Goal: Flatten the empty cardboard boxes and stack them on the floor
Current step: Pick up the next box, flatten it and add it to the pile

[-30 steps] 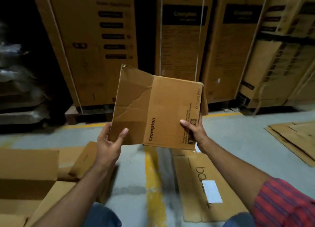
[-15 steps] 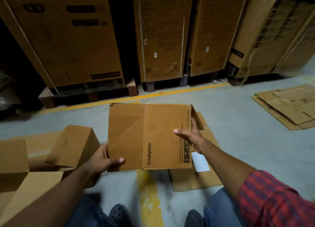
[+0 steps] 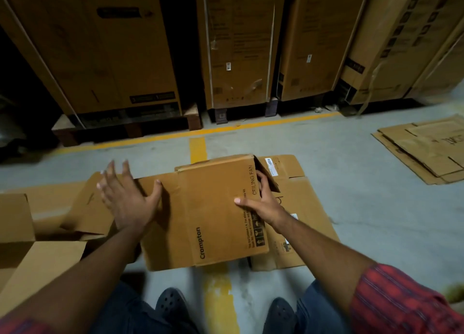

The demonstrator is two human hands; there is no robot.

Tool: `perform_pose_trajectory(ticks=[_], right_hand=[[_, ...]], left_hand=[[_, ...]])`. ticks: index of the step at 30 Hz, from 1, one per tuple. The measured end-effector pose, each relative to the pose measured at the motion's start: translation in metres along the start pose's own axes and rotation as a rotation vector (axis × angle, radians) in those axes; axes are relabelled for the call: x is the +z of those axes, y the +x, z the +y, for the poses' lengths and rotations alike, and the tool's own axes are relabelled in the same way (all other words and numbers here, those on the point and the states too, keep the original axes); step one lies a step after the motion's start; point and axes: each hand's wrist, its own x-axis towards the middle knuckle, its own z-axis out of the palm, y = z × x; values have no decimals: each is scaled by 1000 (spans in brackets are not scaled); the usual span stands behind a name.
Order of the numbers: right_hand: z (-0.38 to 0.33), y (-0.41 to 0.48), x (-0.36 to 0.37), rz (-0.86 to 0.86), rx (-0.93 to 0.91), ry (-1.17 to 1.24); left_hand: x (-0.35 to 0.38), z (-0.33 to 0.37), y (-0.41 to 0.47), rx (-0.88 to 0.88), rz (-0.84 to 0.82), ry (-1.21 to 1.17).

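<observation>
Down in the head view, the Crompton ceiling-fan box [image 3: 213, 213] lay collapsed and nearly flat, low over the grey floor [image 3: 364, 195] just ahead of the person's dark shoes [image 3: 170, 306]. Its printed panel faced up, and its right part overlapped a flattened cardboard sheet [image 3: 308, 208] lying on the floor. Whether the box fully rested on that sheet could not be told. The left hand [image 3: 125, 198] was spread wide with straight fingers over the box's left panel, the thumb touching the cardboard. The fingers were blurred, so whether the palm pressed down was unclear. The right hand [image 3: 261, 205] gripped the box's right edge, thumb laid across the top face beside the "CEILING FAN" lettering and fingers curled round the edge under a raised end flap [image 3: 266, 175]. A red striped sleeve [image 3: 401, 306] covered the right upper arm. To the left, several open cardboard boxes [image 3: 50, 258] stood close together, one small box [image 3: 85, 205] tilted just beside the left hand. Well apart at the right edge lay a stack of flattened cartons [image 3: 426, 150] on the floor. A yellow floor line [image 3: 198, 133] ran across behind the box, with a short branch [image 3: 198, 149] pointing toward the person. Beyond it, tall printed cartons [image 3: 100, 45] stood side by side on low pallets [image 3: 125, 125] in dim light.
</observation>
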Motion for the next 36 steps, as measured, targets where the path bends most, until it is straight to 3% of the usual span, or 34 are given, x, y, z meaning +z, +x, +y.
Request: perform_pose_trajectory(ticks=[2, 4, 7, 9, 20, 29, 33, 36], right_hand=[[1, -1, 2, -35, -8, -30], [3, -2, 4, -64, -14, -66], [7, -4, 3, -108, -38, -133], [8, -6, 4, -131, -59, -195], [5, -11, 17, -169, -143, -390], [-5, -18, 25, -132, -215, -375], [-25, -23, 34, 79, -240, -140], [-38, -27, 50, 312, -81, 152]], left_hand=[[-1, 10, 12, 171, -168, 27], [1, 25, 24, 148, -434, 79], [4, 44, 40, -282, -919, -56], [4, 50, 40, -436, -1191, -229], [47, 23, -17, -904, -1131, -534], [46, 7, -27, -1011, -1086, -844], [47, 3, -30, -1025, -1062, -1168], [52, 12, -34, -966, -1014, -1240]])
